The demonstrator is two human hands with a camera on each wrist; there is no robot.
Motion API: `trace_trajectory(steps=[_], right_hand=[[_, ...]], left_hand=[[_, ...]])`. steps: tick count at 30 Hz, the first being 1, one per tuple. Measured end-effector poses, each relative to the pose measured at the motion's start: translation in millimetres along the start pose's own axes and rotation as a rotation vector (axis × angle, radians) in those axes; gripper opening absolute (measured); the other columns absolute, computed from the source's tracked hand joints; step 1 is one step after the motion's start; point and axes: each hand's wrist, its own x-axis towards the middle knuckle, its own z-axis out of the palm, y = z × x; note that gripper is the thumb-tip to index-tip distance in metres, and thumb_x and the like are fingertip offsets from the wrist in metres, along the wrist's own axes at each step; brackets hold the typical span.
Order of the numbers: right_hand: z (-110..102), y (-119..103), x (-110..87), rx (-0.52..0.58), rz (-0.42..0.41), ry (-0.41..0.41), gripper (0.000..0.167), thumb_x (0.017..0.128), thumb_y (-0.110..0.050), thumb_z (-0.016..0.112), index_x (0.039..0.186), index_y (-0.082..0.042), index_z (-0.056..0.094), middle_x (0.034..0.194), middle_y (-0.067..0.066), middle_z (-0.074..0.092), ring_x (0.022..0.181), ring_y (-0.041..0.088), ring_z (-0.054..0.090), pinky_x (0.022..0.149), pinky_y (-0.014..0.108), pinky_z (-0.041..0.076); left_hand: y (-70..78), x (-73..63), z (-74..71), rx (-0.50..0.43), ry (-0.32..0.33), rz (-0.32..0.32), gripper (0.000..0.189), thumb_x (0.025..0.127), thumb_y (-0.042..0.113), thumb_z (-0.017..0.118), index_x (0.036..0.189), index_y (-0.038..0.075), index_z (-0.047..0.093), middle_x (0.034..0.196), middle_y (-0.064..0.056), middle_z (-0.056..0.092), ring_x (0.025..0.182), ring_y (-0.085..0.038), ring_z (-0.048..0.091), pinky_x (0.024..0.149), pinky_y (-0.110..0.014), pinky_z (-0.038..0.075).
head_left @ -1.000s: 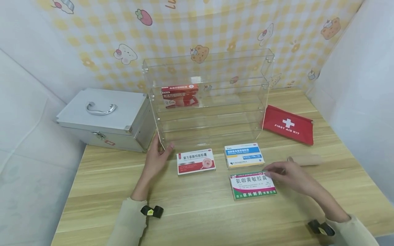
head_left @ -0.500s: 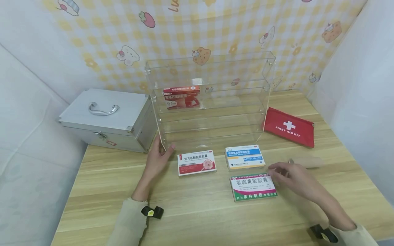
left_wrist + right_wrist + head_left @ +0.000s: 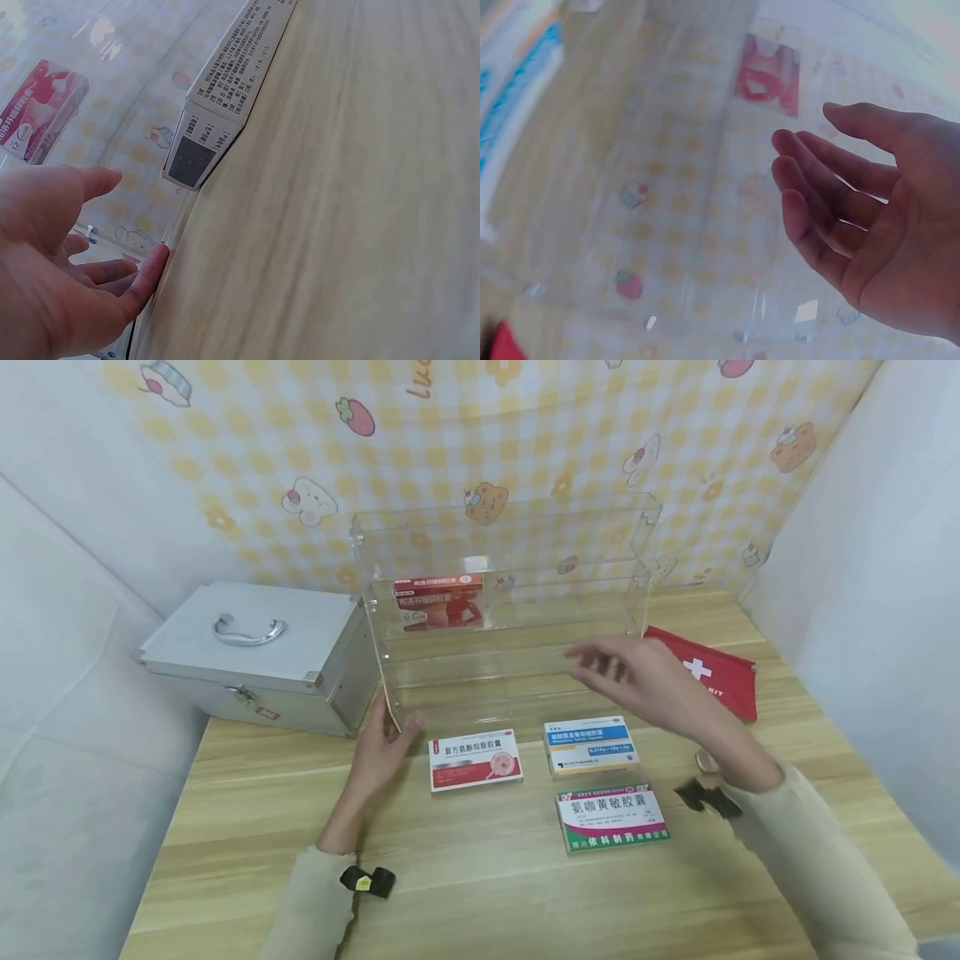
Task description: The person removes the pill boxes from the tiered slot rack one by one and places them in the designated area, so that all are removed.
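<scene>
My left hand (image 3: 378,753) rests at the lower left corner of a clear acrylic shelf rack (image 3: 390,685). In the left wrist view, its fingers lie relaxed along the rack's edge and the thumb stands apart. My right hand (image 3: 651,687) is raised before the rack's right side, its fingers loosely bent and nothing in them. One red medicine box (image 3: 441,607) stands on a rack tier, at the left. On the table lie a white-and-red medicine box (image 3: 476,762), a blue-and-white one (image 3: 591,747) and a green-and-white one (image 3: 612,818).
A silver metal case (image 3: 255,652) with a handle stands left of the rack. Behind my right forearm lies a red first aid pouch (image 3: 738,681), partly covered. The wooden table (image 3: 480,893) meets a checked cloth backdrop (image 3: 540,435) at the back.
My right hand has left the green-and-white medicine box, rising forward and left to the rack. That box stays in place. My left hand has kept its position at the rack's corner.
</scene>
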Motion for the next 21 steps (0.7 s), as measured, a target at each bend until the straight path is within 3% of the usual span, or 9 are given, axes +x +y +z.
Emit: trace_trajectory(steps=[5, 11, 15, 21], right_hand=[[2.6, -18.8, 55.2, 0.074, -0.052, 0.013, 0.027, 0.095, -0.025, 0.068, 0.118, -0.013, 0.069, 0.091, -0.006, 0.067, 0.079, 0.008, 0.059, 0.066, 0.027, 0.054], [7.9, -36.0, 105.0, 0.05, -0.104, 0.023, 0.023, 0.097, -0.025, 0.065, 0.115, -0.012, 0.071, 0.092, -0.007, 0.067, 0.081, 0.008, 0.06, 0.071, 0.027, 0.05], [9.4, -41.5, 121.1, 0.067, -0.105, 0.019, 0.02, 0.096, -0.022, 0.066, 0.112, -0.01, 0.072, 0.093, -0.006, 0.068, 0.081, 0.01, 0.06, 0.071, 0.029, 0.049], [11.0, -44.8, 128.8, 0.063, -0.068, 0.006, 0.02, 0.096, -0.021, 0.065, 0.112, -0.01, 0.072, 0.096, -0.004, 0.068, 0.081, 0.01, 0.059, 0.067, 0.028, 0.05]], left_hand=[[-0.9, -1.0, -0.3, 0.013, 0.006, -0.022, 0.081, 0.095, 0.043, 0.062, 0.158, 0.026, 0.014, 0.151, -0.024, 0.034, 0.117, -0.039, 0.057, 0.089, -0.044, 0.054], [-2.2, -2.0, 0.1, -0.001, 0.02, -0.022, 0.079, 0.096, 0.037, 0.064, 0.158, 0.025, 0.017, 0.151, -0.022, 0.036, 0.125, -0.039, 0.05, 0.094, -0.046, 0.051], [-2.2, -1.3, 1.1, -0.021, 0.025, -0.007, 0.077, 0.096, 0.031, 0.065, 0.158, 0.023, 0.019, 0.151, -0.021, 0.037, 0.128, -0.037, 0.048, 0.095, -0.045, 0.051], [-3.2, 0.4, 0.8, -0.031, 0.031, 0.007, 0.076, 0.096, 0.03, 0.065, 0.157, 0.023, 0.021, 0.152, -0.018, 0.035, 0.131, -0.035, 0.046, 0.095, -0.042, 0.051]])
